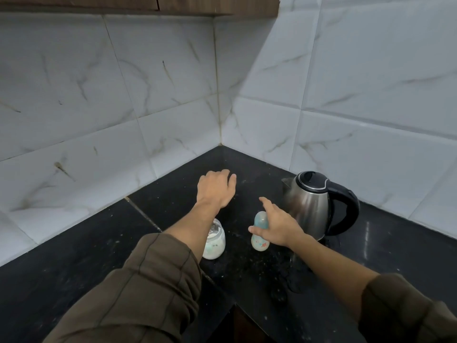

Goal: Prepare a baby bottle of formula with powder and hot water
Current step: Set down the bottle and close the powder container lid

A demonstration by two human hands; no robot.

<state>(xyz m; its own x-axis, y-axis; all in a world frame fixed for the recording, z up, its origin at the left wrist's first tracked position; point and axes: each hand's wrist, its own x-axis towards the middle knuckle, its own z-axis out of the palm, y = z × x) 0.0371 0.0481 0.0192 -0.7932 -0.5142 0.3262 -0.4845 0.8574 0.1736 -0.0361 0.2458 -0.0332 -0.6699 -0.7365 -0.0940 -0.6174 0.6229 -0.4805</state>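
White marbled tiles meet in a corner at the upper centre of the frame, above our black stone counter (81, 246). Going left to right: low and left of centre stands the powder jar (215, 246), partly hidden under our left forearm. Our left hand (216, 189) hovers past it, palm down, fingers loosely spread and holding nothing. At centre stands the baby bottle (259, 240), capped and upright. Our right hand (277, 225) sits just over it, fingers wide, not yet closed on it. At right stands the steel kettle (314, 204), lid shut. We judge the step is taking up the bottle: we should grip its body firmly, keep it upright, and avoid the possibly hot kettle.
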